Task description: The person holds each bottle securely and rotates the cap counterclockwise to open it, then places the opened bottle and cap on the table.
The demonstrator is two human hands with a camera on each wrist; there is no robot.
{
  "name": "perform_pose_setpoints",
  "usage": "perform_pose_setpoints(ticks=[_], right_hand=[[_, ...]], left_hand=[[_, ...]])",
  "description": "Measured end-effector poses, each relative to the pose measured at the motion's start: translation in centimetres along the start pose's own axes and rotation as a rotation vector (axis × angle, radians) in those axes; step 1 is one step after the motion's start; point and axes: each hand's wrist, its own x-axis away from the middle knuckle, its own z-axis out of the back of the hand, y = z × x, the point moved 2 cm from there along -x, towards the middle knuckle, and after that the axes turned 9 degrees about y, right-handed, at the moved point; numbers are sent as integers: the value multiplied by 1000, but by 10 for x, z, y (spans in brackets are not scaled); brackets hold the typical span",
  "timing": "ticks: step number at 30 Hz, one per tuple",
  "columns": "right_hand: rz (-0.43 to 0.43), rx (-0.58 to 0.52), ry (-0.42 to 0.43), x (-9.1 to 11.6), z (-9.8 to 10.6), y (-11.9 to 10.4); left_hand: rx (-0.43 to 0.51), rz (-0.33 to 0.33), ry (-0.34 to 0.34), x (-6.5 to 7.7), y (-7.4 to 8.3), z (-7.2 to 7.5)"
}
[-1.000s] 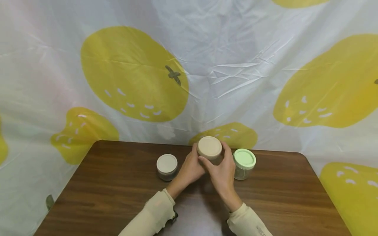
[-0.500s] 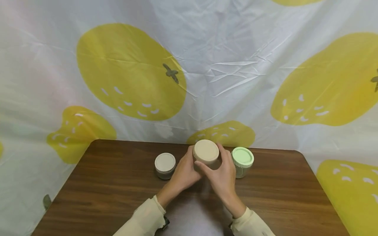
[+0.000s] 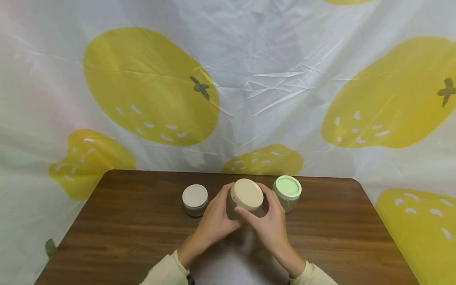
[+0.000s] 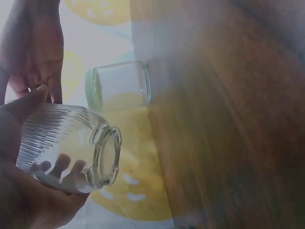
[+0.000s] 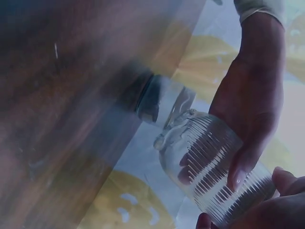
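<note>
Both my hands hold a clear ribbed glass jar with a cream lid [image 3: 247, 194], raised over the wooden table and tilted. My left hand [image 3: 213, 219] wraps round its glass body from the left; in the right wrist view, the left thumb lies along the ribs of the jar [image 5: 205, 152]. From the right, my right hand [image 3: 268, 221] grips at the lid, thumb at its near edge and fingers round the far side. The jar's thick glass base [image 4: 107, 155] points toward the table in the left wrist view.
Left of the hands stands a low glass jar with a pale lid [image 3: 195, 196]. A glass jar with a green lid [image 3: 287, 188] stands close to the right hand. Behind the brown table [image 3: 142, 221] hangs a white curtain [image 3: 242, 51] with yellow fruit prints.
The held jar has come nearer to me, both hands with it, and its tilt has grown. The two standing jars have stayed in place while the head view shifted slightly.
</note>
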Motion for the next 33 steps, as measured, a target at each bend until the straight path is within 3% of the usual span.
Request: perform_pose_setpoints(ticks=[8,20,33], right_hand=[[-72,-77,-66,18,14,0],[-102,-164,-160,51,20,16],[-185,-213,-174,89,29,25]], left_hand=[[-30,-56,-26,17,11,3],[-151,-154,-32,52,14,11],[-119,-42,-194,84,20,11]])
